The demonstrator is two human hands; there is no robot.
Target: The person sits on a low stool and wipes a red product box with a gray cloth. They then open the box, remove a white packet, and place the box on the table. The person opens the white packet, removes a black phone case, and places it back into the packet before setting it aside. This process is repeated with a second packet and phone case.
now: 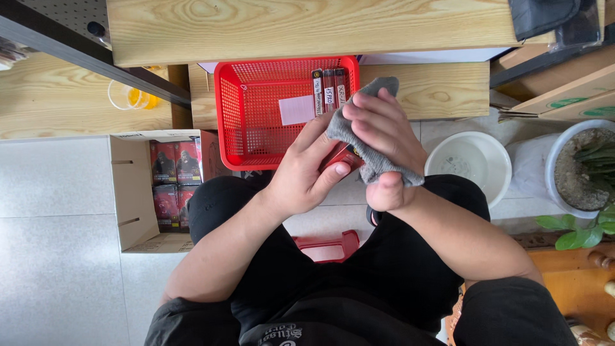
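Three slim cases (328, 91) already stand side by side along the far wall of the red basket (246, 109) in the upper middle of the frame, beside a pale slip of paper (296, 109); the remainder of the basket shows bare mesh. At the centre of the frame both hands meet over the lap. The left hand (301, 176) has its fingers clamped round a small dark red case (337, 156), of which only a corner shows. The right hand (384, 138) lies on top with its fingers together, pressing a grey cloth (365, 144) against that case, the cloth draped across it and down toward the wrist. At the left of the frame an open cardboard box (131, 192) on the floor holds four more red cases (174, 182) packed edge to edge. By that count, I judge the wiping well short of halfway: three put away, one in hand, at least four waiting.
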